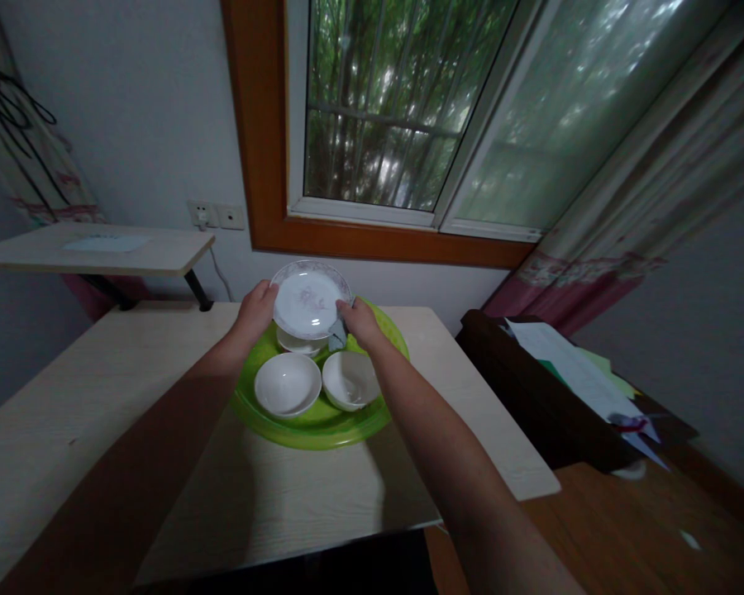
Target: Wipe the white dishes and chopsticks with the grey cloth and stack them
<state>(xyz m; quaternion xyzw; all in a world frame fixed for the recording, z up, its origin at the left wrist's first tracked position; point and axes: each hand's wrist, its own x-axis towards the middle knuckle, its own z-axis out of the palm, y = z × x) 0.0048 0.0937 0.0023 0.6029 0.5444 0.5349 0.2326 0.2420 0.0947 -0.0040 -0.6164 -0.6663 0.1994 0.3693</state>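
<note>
A white plate [310,302] with a floral pattern is held up between my two hands over the back of a round green tray [322,440]. My left hand [257,307] grips its left rim. On the right rim is the thumb of my right hand [360,322], its other fingers partly hidden. A small grey cloth [338,335] hangs just below that hand; whether the hand holds it too I cannot tell. Two white bowls, a left one [288,385] and a right one [350,382], stand in the tray. Another white dish [301,343] shows partly beneath the plate.
The tray stands on a pale wooden table [465,413]. At the back left is a raised shelf [99,248] on black legs. Behind are a wall socket [216,216] and a window [403,107]. Papers [576,372] lie on dark furniture right of the table.
</note>
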